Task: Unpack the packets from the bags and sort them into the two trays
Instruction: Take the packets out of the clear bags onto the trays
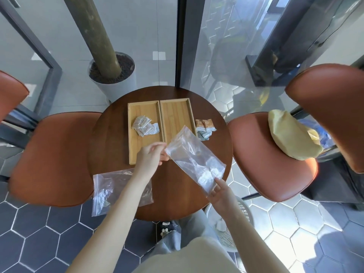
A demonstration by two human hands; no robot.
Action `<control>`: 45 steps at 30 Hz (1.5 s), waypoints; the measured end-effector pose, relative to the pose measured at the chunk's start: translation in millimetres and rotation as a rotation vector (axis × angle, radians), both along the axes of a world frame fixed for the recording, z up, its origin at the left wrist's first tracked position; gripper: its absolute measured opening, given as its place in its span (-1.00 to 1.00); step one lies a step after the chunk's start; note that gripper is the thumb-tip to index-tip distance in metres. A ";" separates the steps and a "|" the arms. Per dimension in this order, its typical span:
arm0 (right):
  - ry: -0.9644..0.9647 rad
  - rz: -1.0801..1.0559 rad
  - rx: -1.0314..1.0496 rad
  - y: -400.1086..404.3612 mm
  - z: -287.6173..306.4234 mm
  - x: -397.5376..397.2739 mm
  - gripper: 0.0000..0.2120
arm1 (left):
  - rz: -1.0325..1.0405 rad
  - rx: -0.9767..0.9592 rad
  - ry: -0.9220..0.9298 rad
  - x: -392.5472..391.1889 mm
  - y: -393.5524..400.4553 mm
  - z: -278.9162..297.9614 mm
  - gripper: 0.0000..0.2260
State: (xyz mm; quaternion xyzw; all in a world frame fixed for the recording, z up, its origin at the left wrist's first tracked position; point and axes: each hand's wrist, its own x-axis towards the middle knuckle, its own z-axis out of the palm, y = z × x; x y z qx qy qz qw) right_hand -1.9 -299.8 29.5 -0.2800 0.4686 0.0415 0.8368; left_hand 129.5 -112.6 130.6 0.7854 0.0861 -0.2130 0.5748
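Both hands hold a clear plastic bag (194,158) above the round wooden table (110,131). My left hand (150,157) pinches its left corner and my right hand (221,192) grips its lower end. Two wooden trays stand side by side at the back of the table. The left tray (131,146) holds several white packets (144,126). The right tray (175,113) shows only bare wood, and the bag hides its near end. Brown and grey packets (204,128) lie on the table to the right of the trays. A second clear bag (116,189) lies at the table's front left edge.
Orange-brown chairs stand left (51,158) and right (269,154) of the table. A yellow cloth bundle (291,134) lies on the right chair. A potted trunk (112,73) stands behind the table by glass walls. A white basket (228,221) sits on the floor near my legs.
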 end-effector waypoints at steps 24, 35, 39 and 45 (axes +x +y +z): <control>0.218 -0.163 -0.236 13.2 34.5 173.4 -0.75 | -0.358 0.803 0.394 -59.7 68.3 -147.3 -0.34; 0.140 -0.107 -0.197 14.3 69.7 194.4 -0.93 | -0.365 0.824 0.386 -60.4 64.3 -150.7 -0.27; 0.064 0.031 -0.241 13.3 82.3 198.8 -0.95 | -0.368 0.805 0.379 -61.6 67.2 -150.7 -0.29; -0.017 0.101 -0.301 12.9 98.1 202.3 -0.94 | -0.371 0.774 0.386 -62.0 69.1 -149.1 -0.29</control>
